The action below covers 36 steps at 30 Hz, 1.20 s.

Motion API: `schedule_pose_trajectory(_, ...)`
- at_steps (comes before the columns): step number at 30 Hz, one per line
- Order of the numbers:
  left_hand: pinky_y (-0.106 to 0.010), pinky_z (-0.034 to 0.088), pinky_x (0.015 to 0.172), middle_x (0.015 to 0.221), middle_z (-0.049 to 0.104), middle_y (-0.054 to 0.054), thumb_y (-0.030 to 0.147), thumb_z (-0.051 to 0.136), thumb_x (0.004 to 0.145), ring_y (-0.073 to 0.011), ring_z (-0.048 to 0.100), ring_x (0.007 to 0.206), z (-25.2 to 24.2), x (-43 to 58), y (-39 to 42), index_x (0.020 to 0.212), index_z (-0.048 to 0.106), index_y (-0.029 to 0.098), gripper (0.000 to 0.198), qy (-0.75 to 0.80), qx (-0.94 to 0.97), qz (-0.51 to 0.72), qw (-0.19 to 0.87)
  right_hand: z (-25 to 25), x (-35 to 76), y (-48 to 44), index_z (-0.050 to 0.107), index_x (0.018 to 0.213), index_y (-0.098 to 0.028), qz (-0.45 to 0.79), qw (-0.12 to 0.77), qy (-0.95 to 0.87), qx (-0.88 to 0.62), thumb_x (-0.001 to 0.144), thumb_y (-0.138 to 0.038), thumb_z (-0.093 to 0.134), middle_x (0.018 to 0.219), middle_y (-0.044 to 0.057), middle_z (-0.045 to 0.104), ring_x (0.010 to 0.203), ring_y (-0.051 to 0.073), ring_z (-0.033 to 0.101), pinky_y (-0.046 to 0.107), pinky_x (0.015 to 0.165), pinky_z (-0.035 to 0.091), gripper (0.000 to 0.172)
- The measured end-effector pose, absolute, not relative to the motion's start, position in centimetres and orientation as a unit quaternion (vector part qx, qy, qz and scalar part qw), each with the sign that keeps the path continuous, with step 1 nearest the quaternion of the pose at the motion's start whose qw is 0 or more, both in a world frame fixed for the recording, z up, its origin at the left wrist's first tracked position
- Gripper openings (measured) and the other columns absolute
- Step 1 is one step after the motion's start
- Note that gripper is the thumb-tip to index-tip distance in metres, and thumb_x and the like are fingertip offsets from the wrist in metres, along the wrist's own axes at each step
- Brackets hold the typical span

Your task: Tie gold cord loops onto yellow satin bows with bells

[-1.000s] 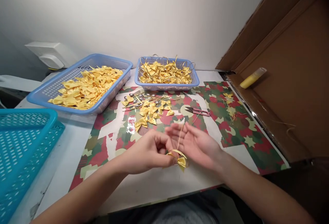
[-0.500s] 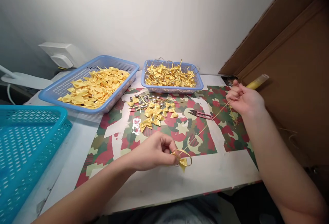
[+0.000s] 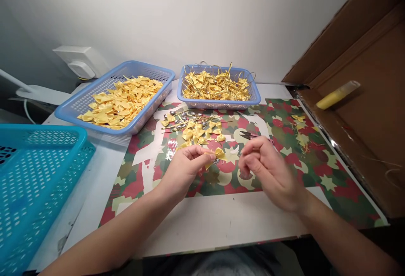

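Note:
My left hand (image 3: 186, 164) pinches a yellow ribbon bow (image 3: 220, 154) between thumb and forefinger. A thin gold cord loop (image 3: 215, 140) rises from the bow, and a small silver bell (image 3: 216, 161) shows just under it. My right hand (image 3: 268, 172) is a little to the right with its fingers curled in; whatever may be between them is hidden. Behind my hands lie several loose yellow bows (image 3: 198, 132), and past these are gold cords with silver bells (image 3: 184, 117). Small thread scissors (image 3: 248, 135) lie behind my right hand, partly covered by it.
At the back stand a blue basket of yellow bows (image 3: 65, 113) and a blue basket of corded bows (image 3: 218, 104). A teal basket (image 3: 63, 174) is at left. Thread scraps (image 3: 302, 134) lie at right, by a cardboard wall (image 3: 357, 141) holding a yellow tube (image 3: 337, 95).
My right hand has come back from the far right to near my left hand. The yellow thread stretched between them no longer shows. My left hand has raised the bow toward the pile.

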<state>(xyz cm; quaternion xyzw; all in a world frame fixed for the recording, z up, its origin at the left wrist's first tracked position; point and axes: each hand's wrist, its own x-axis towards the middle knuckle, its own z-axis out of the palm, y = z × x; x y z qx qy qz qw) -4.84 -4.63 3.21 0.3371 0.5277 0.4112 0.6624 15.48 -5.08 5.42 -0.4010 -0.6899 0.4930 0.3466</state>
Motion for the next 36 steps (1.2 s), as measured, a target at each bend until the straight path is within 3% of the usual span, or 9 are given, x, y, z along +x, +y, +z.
schedule_pose_trajectory(3, -0.018, 0.033, 0.047, 0.055, 0.054, 0.005, 0.030, 0.075, 0.067, -0.0049, 0.041, 0.049, 3.2, -4.8, -4.7, 0.063, 0.064, 0.016, 0.018, 0.527, 0.336, 0.418, 0.659, 4.9, 14.9, -5.3, 0.049, 0.087, -0.022, 0.451, 0.322, -0.723, -0.412, 0.098, -0.027, 0.042, 0.066, -0.002, 0.055, 0.057, 0.012, 0.050, 0.024, 0.051, 0.036, 0.014)
schedule_pose_trajectory(6, -0.017, 0.036, 0.048, 0.055, 0.055, 0.005, 0.030, 0.076, 0.067, -0.0048, 0.042, 0.049, 3.2, -4.8, -4.8, 0.062, 0.063, 0.016, 0.020, 0.521, 0.334, 0.421, 0.663, 4.0, 14.5, -5.2, 0.052, 0.083, -0.021, 0.422, 0.321, -0.736, -0.420, 0.096, -0.025, 0.046, 0.061, -0.002, 0.053, 0.052, 0.011, 0.046, 0.024, 0.048, 0.032, 0.015)
schedule_pose_trajectory(13, -0.018, 0.037, 0.048, 0.054, 0.056, 0.004, 0.025, 0.076, 0.064, -0.0058, 0.046, 0.050, 3.3, -4.3, -5.3, 0.061, 0.063, 0.016, 0.017, 0.540, 0.339, 0.420, 0.646, 2.4, 13.0, -6.5, 0.039, 0.074, -0.022, 0.455, 0.502, -0.607, -0.416, 0.097, -0.026, 0.032, 0.067, -0.001, 0.046, 0.061, 0.013, 0.043, 0.028, 0.056, 0.036, 0.025)
schedule_pose_trajectory(16, -0.018, 0.038, 0.047, 0.056, 0.058, 0.003, 0.026, 0.077, 0.064, -0.0059, 0.047, 0.050, 3.2, -4.0, -5.6, 0.064, 0.064, 0.015, 0.017, 0.551, 0.338, 0.427, 0.633, 2.0, 11.8, -6.8, 0.034, 0.076, -0.023, 0.429, 0.518, -0.617, -0.408, 0.090, -0.020, 0.050, 0.078, 0.000, 0.059, 0.072, 0.015, 0.055, 0.030, 0.065, 0.045, 0.022)
schedule_pose_trajectory(20, -0.018, 0.039, 0.044, 0.059, 0.061, 0.002, 0.027, 0.077, 0.063, -0.0072, 0.049, 0.049, 3.1, -3.7, -5.9, 0.064, 0.062, 0.015, 0.019, 0.544, 0.334, 0.445, 0.628, 1.6, 10.8, -6.8, 0.030, 0.076, -0.024, 0.384, 0.546, -0.607, -0.432, 0.079, -0.009, 0.064, 0.086, 0.000, 0.067, 0.079, 0.016, 0.063, 0.034, 0.072, 0.051, 0.038)
schedule_pose_trajectory(29, -0.019, 0.049, 0.052, 0.069, 0.068, -0.001, 0.024, 0.076, 0.069, -0.0103, 0.059, 0.059, 3.0, -3.5, -6.4, 0.064, 0.065, 0.015, 0.015, 0.520, 0.394, 0.491, 0.578, 1.3, 10.4, -6.5, 0.029, 0.077, -0.025, 0.357, 0.564, -0.585, -0.461, 0.077, -0.010, 0.065, 0.080, -0.002, 0.064, 0.072, 0.014, 0.061, 0.033, 0.070, 0.051, 0.039)
schedule_pose_trajectory(36, -0.021, 0.053, 0.058, 0.077, 0.070, -0.004, 0.022, 0.076, 0.071, -0.0130, 0.064, 0.067, 2.8, -3.5, -6.5, 0.067, 0.069, 0.015, 0.010, 0.519, 0.442, 0.498, 0.536, 1.2, 10.1, -6.6, 0.028, 0.080, -0.025, 0.381, 0.555, -0.576, -0.463, 0.079, -0.009, 0.062, 0.081, -0.003, 0.057, 0.069, 0.011, 0.051, 0.029, 0.066, 0.046, 0.037)
